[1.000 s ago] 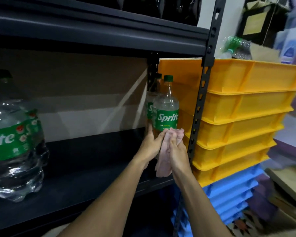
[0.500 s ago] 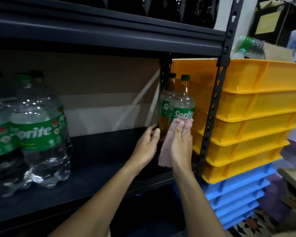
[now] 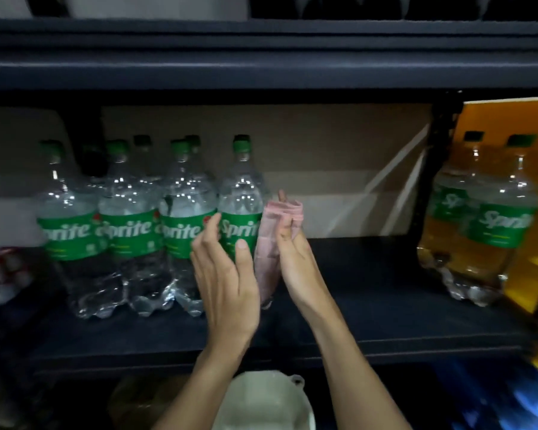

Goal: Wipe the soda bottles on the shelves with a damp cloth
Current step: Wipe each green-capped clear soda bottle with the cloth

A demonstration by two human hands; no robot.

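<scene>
The end bottle (image 3: 241, 181) of the left-hand row (image 3: 128, 231) stood upright on the dark shelf (image 3: 370, 318), its long axis vertical. Your next move hinged on where it lay: straight ahead of your left hand (image 3: 224, 280) and just to the left of your right hand (image 3: 295, 259). Your left hand was the nearer, spread in front of the green label with its grip apart and holding nothing. Through the blur you could not tell whether its fingertips touched the plastic.

Your right hand's grip was clamped on the pink cloth (image 3: 269, 240), the thumb pinning it against upright fingers. The cloth hung lengthwise, parallel to the bottle, between your palm and the bottle's right flank, very close or touching. From that I judge a wipe would run up and down the wall. Your left hand would need to steady the bottle so it did not turn or tip into its neighbours, which stood shoulder to shoulder.

The bottle was clear, glossy plastic with a tapering shoulder, a green cap, a smooth wrapped label and a lobed base. It looked full, and would likely be slippery once wet. The cloth was soft, folded and limp. A pair of bottles (image 3: 494, 231) stood well apart at the shelf's right end, beside yellow crates (image 3: 510, 125).
</scene>
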